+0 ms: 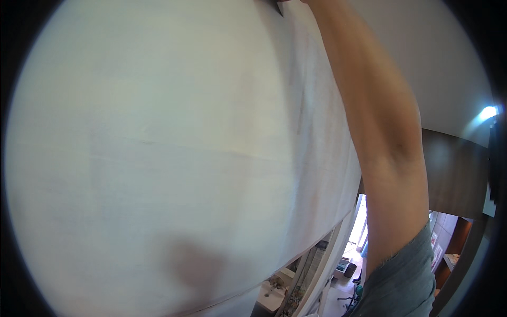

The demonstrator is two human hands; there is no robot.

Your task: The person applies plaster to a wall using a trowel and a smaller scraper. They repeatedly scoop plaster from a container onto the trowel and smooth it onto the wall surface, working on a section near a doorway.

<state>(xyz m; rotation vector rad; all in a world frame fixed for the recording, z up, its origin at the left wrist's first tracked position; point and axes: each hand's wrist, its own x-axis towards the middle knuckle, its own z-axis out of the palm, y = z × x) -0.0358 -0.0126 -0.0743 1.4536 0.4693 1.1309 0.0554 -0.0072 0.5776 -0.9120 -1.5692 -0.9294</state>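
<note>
My bare right arm is raised along the right side of a large pale wall surface (158,132), which has faint seams and brownish streaks. My right hand (298,2) is almost wholly cut off by the top edge; a small dark, flat-edged thing (280,9) shows beside its fingers, too little to name. A grey sleeve bunches around my upper arm at the lower right. My left hand is out of view. A soft shadow falls on the lower middle of the pale surface.
Below the surface's lower edge are a white sink (272,297) and a pale frame (322,280). Behind my arm are a bright doorway (360,222), a dark bucket (349,270), dark wood panelling (454,169), shelves (451,260) and a glowing light (488,112).
</note>
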